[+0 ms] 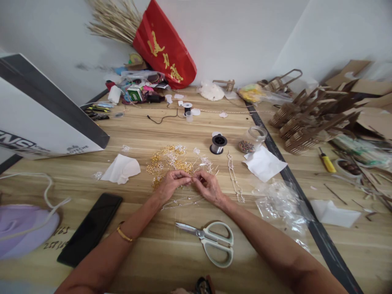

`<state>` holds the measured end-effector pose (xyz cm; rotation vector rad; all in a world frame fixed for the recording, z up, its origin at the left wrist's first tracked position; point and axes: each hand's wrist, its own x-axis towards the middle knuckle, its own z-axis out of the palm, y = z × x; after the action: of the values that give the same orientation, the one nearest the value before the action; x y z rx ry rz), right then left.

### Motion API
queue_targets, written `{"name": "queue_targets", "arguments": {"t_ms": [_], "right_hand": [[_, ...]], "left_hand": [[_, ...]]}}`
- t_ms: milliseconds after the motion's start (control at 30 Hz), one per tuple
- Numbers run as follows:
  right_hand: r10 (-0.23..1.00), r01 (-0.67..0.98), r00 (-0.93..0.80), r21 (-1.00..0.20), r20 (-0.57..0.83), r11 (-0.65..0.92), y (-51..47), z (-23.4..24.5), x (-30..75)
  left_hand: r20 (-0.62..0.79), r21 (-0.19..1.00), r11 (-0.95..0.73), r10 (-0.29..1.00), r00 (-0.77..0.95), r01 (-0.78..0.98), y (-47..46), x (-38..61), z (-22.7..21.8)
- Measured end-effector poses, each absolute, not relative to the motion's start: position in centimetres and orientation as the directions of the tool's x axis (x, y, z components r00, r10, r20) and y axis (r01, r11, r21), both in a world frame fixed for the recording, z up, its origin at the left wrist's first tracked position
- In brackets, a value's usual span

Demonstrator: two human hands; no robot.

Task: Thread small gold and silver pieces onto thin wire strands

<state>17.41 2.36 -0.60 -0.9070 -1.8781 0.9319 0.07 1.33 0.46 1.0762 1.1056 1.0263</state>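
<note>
My left hand (171, 183) and my right hand (208, 185) meet fingertip to fingertip over the table. Both are closed in a pinch, and what they hold between them is too small to name. Just beyond the fingers lies a pile of gold and silver jewelry findings (156, 157), with thin silver pins (206, 164) to its right. A silver bead chain (180, 201) runs along the table below my hands. Another beaded chain (234, 179) lies right of my right hand. Scissors (211, 241) with pale handles rest nearer to me, blades pointing left.
A wire spool (218, 144) and a glass jar of beads (249, 141) stand beyond my right hand. Clear plastic bags (281, 204) lie right, a black phone (90, 228) left. Small woven baskets (306, 122) crowd the far right; a white box (45, 114) stands left.
</note>
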Motion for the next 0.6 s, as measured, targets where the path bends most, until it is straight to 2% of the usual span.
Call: {"name": "queue_targets", "arguments": {"t_ms": [600], "right_hand": [[0.844,0.218,-0.401,-0.858,0.356,0.465,2.27,-0.50,17.47]], "left_hand": [[-0.135,0.984,0.150,0.980,0.144,-0.093,1.42,-0.13,0.17]]}}
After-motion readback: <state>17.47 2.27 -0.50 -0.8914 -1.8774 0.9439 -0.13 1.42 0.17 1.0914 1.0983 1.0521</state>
